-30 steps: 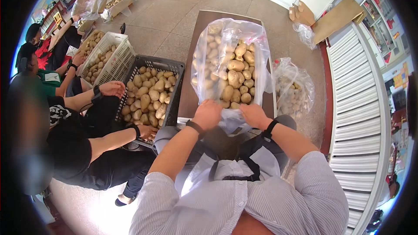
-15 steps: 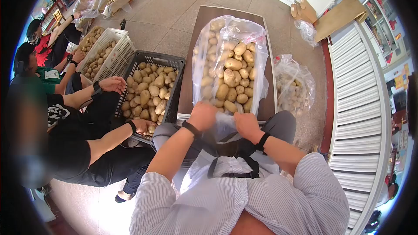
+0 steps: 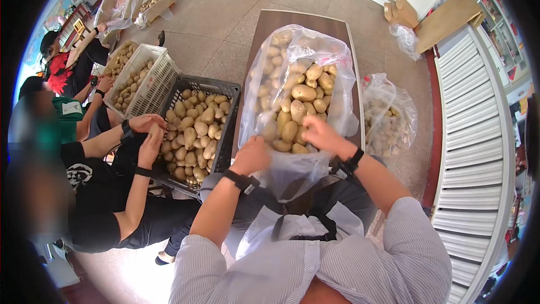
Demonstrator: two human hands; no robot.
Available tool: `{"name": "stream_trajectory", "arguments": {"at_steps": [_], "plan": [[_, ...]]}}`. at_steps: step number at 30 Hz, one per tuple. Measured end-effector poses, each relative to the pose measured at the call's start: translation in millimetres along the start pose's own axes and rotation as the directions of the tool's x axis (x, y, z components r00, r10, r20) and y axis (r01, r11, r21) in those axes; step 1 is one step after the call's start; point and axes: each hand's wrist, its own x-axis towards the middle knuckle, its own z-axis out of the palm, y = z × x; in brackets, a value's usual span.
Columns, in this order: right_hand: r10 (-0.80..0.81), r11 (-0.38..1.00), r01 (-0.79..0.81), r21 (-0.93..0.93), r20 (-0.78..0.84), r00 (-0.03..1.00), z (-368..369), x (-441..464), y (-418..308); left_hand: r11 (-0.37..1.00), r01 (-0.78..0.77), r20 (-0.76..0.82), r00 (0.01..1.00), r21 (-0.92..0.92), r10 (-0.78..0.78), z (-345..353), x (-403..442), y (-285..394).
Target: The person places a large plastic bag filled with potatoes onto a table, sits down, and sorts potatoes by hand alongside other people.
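A clear plastic bag point(image 3: 256, 98) full of potatoes point(image 3: 304, 93) lies in front of me, its mouth turned open. My left hand point(image 3: 251, 156) is closed on the bag's film at the near left corner. Over the near right part of the potatoes is my right hand point(image 3: 322, 134), its fingers curled in. Whatever those fingers hold, if anything, is hidden. Between my wrists, the bag's near flap hangs down toward my lap.
The bag rests on a brown board point(image 3: 270, 19). To the left stand a black crate point(image 3: 232, 93) of potatoes and a white crate point(image 3: 163, 70). Co-workers point(image 3: 95, 191) sit along that side. Another potato bag point(image 3: 388, 115) lies right, beside a white radiator point(image 3: 472, 152).
My right hand has moved forward and up over the potatoes, while my left has shifted slightly left. The near flap has dropped. A neighbouring person's hand has risen from the black crate.
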Motion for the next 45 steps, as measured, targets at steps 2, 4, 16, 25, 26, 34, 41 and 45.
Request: {"name": "stream_trajectory", "arguments": {"at_steps": [2,4,16,25,26,34,41,45], "plan": [[0.033,0.987,-0.008,0.163,-0.149,0.988,-14,48,30,0.993,0.069,0.074,0.995,-0.1,-0.061,-4,7,0],[0.206,0.947,-0.145,0.288,-0.197,0.958,-33,73,-3,0.953,0.196,0.016,0.98,-0.23,-0.198,-14,10,9],[0.424,0.85,-0.31,0.426,-0.204,0.883,-60,214,7,0.973,0.126,-0.036,0.99,-0.191,-0.135,-10,56,18],[-0.107,0.98,0.155,0.127,-0.321,0.941,-74,281,-37,0.983,0.185,-0.18,0.967,0.004,-0.181,-11,88,18],[-0.187,0.963,0.239,0.121,-0.336,0.923,-76,285,-36,0.978,0.208,-0.276,0.941,0.013,-0.196,-12,91,15],[-0.098,0.938,0.01,-0.346,-0.239,0.966,-83,266,21,0.318,0.21,0.015,0.853,-0.924,-0.521,-27,117,-30],[-0.207,0.94,0.092,-0.33,-0.333,0.92,-66,180,7,0.264,0.069,-0.072,0.869,-0.962,-0.489,-44,100,-12],[-0.274,0.911,0.178,-0.371,-0.226,0.935,-62,110,8,0.888,-0.183,-0.66,0.734,-0.422,-0.162,-38,89,-13]]}}
